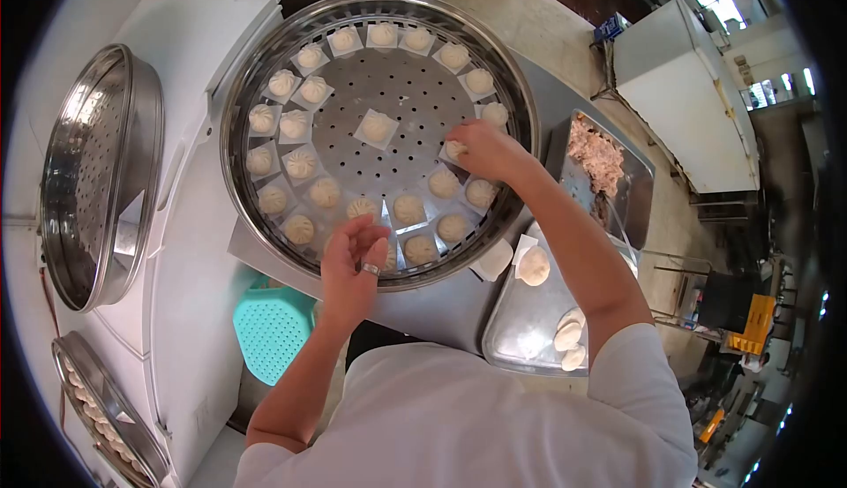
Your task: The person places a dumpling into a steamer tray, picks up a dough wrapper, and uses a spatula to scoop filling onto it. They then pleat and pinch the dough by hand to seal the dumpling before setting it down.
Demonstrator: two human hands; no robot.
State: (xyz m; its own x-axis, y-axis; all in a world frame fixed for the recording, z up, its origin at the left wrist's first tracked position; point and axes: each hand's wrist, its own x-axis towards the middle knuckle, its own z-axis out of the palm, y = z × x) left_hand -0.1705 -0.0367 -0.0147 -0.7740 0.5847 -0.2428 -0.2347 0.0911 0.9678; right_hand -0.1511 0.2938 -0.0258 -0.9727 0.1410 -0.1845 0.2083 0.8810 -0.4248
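A big round metal steamer tray (pixel 388 78) with a perforated base holds several pleated buns on small paper squares, most of them around its edge. One bun (pixel 376 126) sits by itself near the middle. At the tray's right side my right hand (pixel 483 148) has its fingers closed on a bun (pixel 455 149) on a paper square. My left hand (pixel 355 263) is over the near rim, its fingers apart and curved, close to the buns at the front; nothing shows in it.
To the right stand a metal pan of meat filling (pixel 595 154) and a metal tray (pixel 520 329) with dough pieces (pixel 533 266). An empty steamer tray (pixel 88 179) and another with buns (pixel 97 417) lie left. A turquoise basket (pixel 275 334) is below.
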